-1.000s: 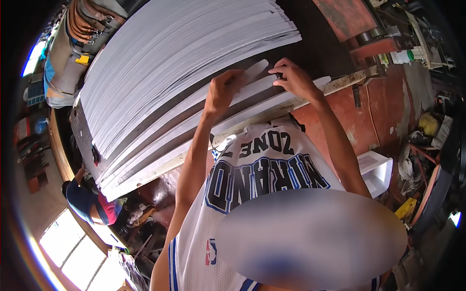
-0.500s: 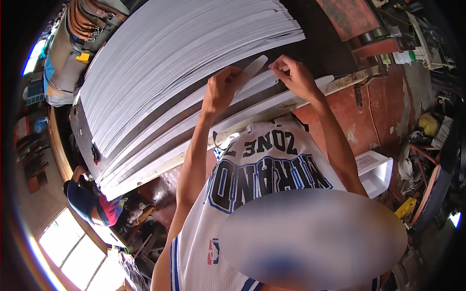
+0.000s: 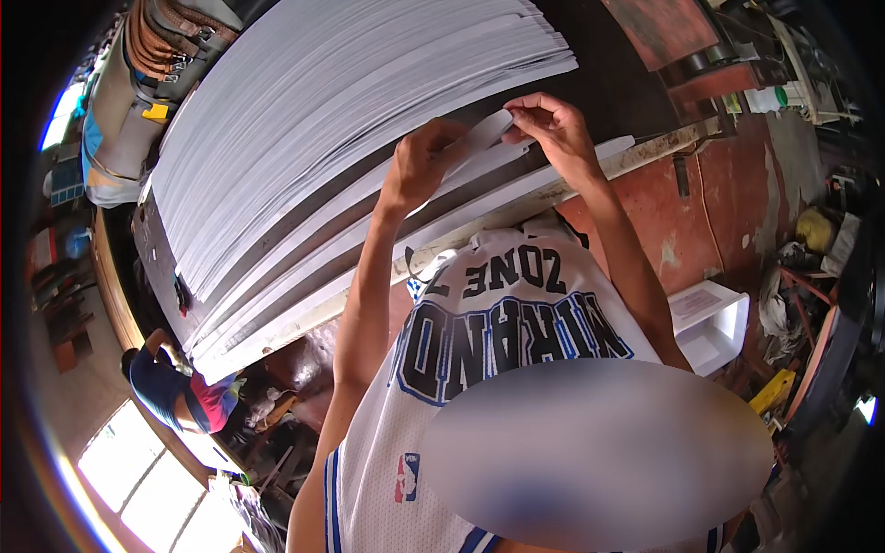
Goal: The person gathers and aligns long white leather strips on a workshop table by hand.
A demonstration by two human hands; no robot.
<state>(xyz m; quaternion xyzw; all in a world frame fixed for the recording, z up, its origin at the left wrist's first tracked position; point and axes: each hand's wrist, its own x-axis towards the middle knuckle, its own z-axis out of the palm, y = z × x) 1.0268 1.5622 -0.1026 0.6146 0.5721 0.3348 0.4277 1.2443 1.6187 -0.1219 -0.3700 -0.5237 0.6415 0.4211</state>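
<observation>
A white strip is stretched between my hands, above the near edge of a dark worktable. My left hand is closed on its lower left part. At its upper right end, the thumb and fingers of my right hand pinch the tip. Beyond my hands, many long white strips lie side by side across the table. Several more strips, spaced apart, lie nearer to me, partly hidden behind my left hand and forearm.
Brown belts with buckles hang over a bundle at the upper left. A person bends at the table's far left end. On the right are a red metal piece and a white container below the table edge.
My right hand has moved slightly left and now grips the end of the strip, which it was apart from before. The person at the left has shifted slightly lower.
</observation>
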